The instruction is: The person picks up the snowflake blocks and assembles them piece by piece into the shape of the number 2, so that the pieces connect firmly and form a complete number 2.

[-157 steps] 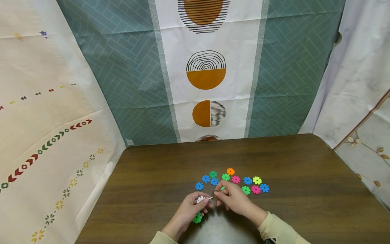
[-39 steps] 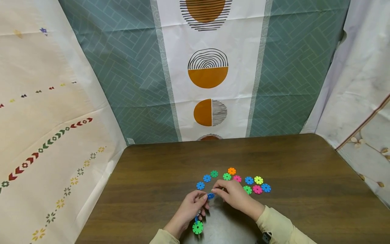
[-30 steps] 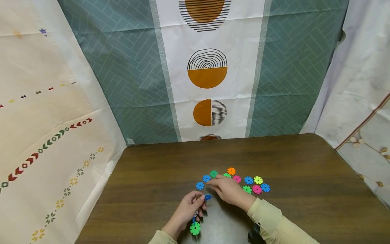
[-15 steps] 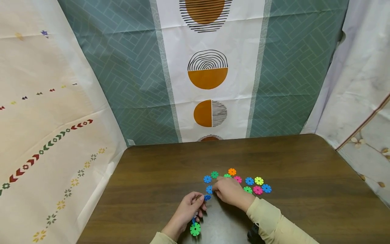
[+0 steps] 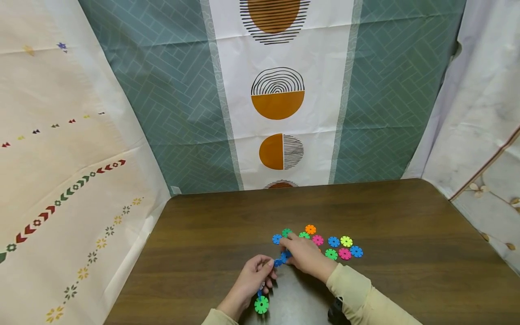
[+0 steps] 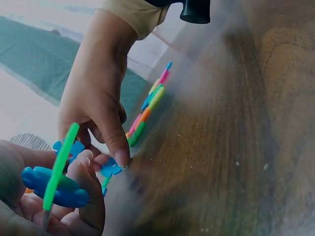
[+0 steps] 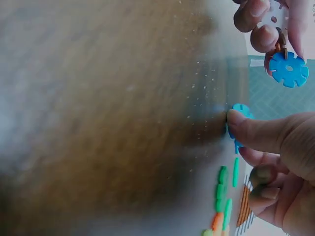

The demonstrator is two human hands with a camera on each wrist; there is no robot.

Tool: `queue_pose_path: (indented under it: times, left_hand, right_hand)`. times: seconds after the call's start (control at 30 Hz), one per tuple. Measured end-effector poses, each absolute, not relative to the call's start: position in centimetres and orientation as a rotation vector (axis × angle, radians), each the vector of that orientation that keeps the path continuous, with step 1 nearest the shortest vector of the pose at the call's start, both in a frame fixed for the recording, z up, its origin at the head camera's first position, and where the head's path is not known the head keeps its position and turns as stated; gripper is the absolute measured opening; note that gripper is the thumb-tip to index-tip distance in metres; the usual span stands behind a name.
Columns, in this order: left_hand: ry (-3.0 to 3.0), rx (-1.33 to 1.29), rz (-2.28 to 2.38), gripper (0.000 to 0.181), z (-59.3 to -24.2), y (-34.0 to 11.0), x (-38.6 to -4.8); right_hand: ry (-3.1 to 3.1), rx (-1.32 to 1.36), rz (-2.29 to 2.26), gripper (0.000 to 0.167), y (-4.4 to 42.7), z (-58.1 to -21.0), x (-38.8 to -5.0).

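- Assembly looks like the step in hand: you seem about to link a second blue disc onto a chain of slotted discs.
- Your left grip is curled about the chain; its end blue disc juts past your fingertips, and a green disc hangs below your palm.
- Your right grip pinches the second blue disc, thumb in front.
- The two blue discs sit near each other but apart in the right wrist view, so the joint isn't made yet.
- Your next move likely calls for turning one disc crosswise, lining up slot with slot, then pushing while the left side stays steady. You can't tell from here whether the slots line up.
- Loose discs lie on the desk beyond your right grip.
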State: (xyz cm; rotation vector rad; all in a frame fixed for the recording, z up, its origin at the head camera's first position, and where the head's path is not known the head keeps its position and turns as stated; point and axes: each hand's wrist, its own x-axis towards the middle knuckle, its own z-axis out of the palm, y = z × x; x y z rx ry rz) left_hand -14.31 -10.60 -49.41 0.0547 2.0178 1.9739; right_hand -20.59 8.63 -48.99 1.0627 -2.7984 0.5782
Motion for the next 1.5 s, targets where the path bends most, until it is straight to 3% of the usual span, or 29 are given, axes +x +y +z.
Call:
queue_pose_path:
  times: [0.13, 0.33, 0.63, 1.3, 1.5]
  left_hand:
    - [2.014, 0.029, 1.992, 0.03, -49.8, -10.5, -14.4]
    - [1.968, 0.004, 2.037, 0.027, -49.9, -10.2, -14.6]
    - [1.952, 0.061, 2.062, 0.027, -49.5, -9.9, -14.5]
    - [2.036, 0.193, 1.949, 0.021, -49.4, -9.1, -14.8]
    - [2.005, 0.237, 1.909, 0.027, -49.2, -8.8, -14.7]
  right_hand:
    - [-2.803, 0.998, 0.727, 0.027, 9.1, -49.0, -20.3]
    - [-2.771, 0.869, 1.107, 0.006, 10.1, -49.1, -19.5]
    - [-2.73, 0.775, 1.834, 0.016, 11.6, -48.8, -18.4]
    - [-2.793, 0.808, 1.73, 0.012, 11.0, -48.2, -17.8]
    - [-2.806, 0.846, 1.727, 0.009, 10.8, -48.2, -17.9]
